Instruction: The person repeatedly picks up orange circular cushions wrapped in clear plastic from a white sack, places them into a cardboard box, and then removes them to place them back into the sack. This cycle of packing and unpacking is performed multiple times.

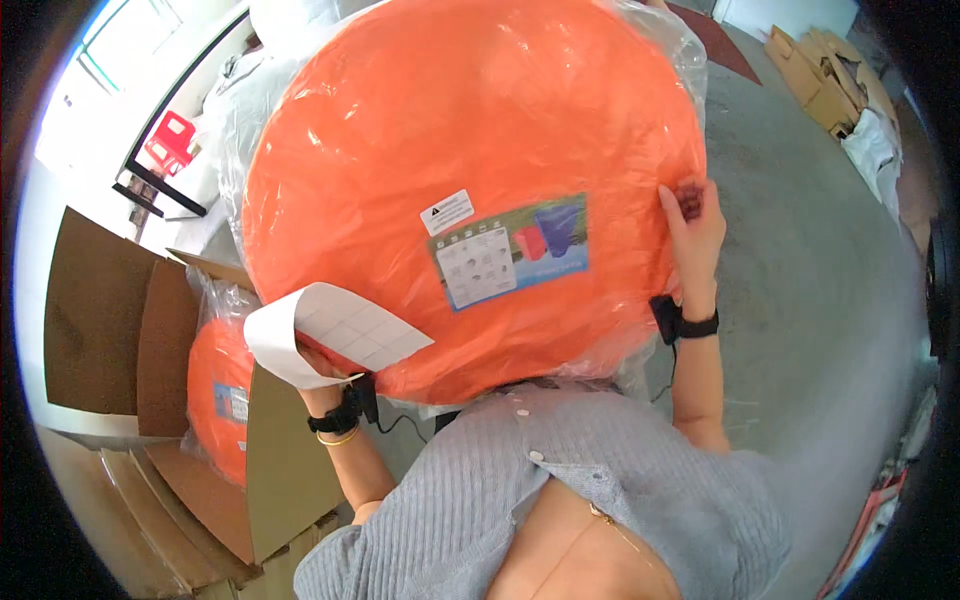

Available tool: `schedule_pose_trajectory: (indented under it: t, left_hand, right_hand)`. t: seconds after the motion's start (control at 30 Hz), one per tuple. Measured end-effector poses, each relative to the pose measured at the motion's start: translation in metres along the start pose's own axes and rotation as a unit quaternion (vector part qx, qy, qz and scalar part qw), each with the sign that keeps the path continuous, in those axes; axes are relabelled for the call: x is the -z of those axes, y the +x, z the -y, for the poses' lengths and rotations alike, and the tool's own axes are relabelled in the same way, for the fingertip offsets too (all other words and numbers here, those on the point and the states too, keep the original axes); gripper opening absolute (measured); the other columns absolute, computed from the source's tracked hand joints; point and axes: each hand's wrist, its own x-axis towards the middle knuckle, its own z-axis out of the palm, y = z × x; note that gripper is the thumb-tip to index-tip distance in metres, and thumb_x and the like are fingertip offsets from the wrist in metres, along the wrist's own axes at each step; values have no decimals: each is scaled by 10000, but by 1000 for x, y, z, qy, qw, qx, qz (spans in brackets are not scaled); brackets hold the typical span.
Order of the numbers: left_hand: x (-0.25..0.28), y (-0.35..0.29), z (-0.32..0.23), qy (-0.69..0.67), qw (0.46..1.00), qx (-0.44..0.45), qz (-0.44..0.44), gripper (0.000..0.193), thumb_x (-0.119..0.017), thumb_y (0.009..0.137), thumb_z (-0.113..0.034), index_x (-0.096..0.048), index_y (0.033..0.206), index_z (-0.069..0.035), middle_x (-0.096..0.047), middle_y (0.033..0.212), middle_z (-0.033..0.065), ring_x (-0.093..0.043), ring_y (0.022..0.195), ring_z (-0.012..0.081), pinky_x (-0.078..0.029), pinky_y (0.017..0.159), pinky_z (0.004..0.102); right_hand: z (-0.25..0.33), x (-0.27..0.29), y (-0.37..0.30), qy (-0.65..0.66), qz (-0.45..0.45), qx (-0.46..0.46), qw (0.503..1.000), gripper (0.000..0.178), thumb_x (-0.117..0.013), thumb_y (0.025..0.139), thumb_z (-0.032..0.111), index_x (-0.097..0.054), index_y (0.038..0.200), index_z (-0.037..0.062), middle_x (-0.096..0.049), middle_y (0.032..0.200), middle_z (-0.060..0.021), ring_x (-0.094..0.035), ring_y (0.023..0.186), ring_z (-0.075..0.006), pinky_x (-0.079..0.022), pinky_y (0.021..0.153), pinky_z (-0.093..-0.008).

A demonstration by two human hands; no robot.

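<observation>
A big round orange item [480, 110], wrapped in clear plastic, stands upright against the front of my body. On its face are a printed label [512, 250] with pictures and a small white warning sticker [446, 212]. At its lower left my left hand [322, 372] grips a curling white sheet of blank stickers [365, 330]; the sheet hides most of its fingers. My right hand [697, 230] is at the item's right edge, touching the plastic. Its thumb is spread from the loosely bent fingers, with nothing visible between them.
At the left, an open cardboard box [290, 450] holds another bagged orange item [215, 385]. Flattened cardboard [815, 85] and white plastic [875, 155] lie at the far right. A red stool [171, 142] stands at the far left. Grey floor [800, 300] extends along the right.
</observation>
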Motion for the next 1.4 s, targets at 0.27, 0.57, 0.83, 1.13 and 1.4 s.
schedule_pose_trajectory:
  t: [0.27, 0.57, 0.83, 1.13, 1.4]
  left_hand:
    - [36, -2, 60, 34, 997, -20, 65, 464, -485, 886, -340, -410, 1219, -25, -499, 1146, 84, -490, 1051, 185, -410, 902, 335]
    - [10, 16, 49, -282, 945, 163, 22, 468, -542, 851, -266, -416, 1208, 9, -498, 1179, 146, -511, 1047, 245, -424, 897, 374]
    - [-32, 15, -18, -13, 993, -101, 51, 507, -597, 801, -248, -443, 1181, 50, -512, 1161, 173, -513, 1049, 246, -427, 890, 360]
    - [-47, 2, -75, 159, 969, -191, -10, 281, -575, 717, -59, -597, 983, 31, -615, 962, 118, -582, 884, 193, -452, 793, 294]
    - [-51, -6, -85, 113, 980, -167, 6, 330, -606, 690, -65, -588, 1004, 33, -605, 1010, 118, -553, 972, 192, -413, 874, 315]
  right_hand:
    - [-47, 17, -19, 52, 37, -70, 996, 685, -734, 699, 188, -370, 1255, 22, -397, 1265, -165, -429, 1140, -279, -356, 945, -379]
    - [70, -26, -44, 175, 247, 68, 951, 568, -729, 674, 112, -473, 1175, 29, -545, 999, -75, -565, 823, -158, -469, 720, -285]
    - [157, -137, -58, 187, 267, 357, 876, 315, -671, 743, 183, -528, 1004, 81, -590, 885, -55, -538, 576, -109, -439, 536, -253]
    - [134, -67, -55, 322, 482, 86, 811, 476, -704, 695, 102, -466, 1103, 37, -599, 960, -69, -505, 543, -56, -411, 502, -205]
    - [156, -114, -97, 225, 509, 171, 813, 336, -662, 743, 164, -542, 1022, 21, -623, 860, -88, -551, 581, -135, -440, 546, -239]
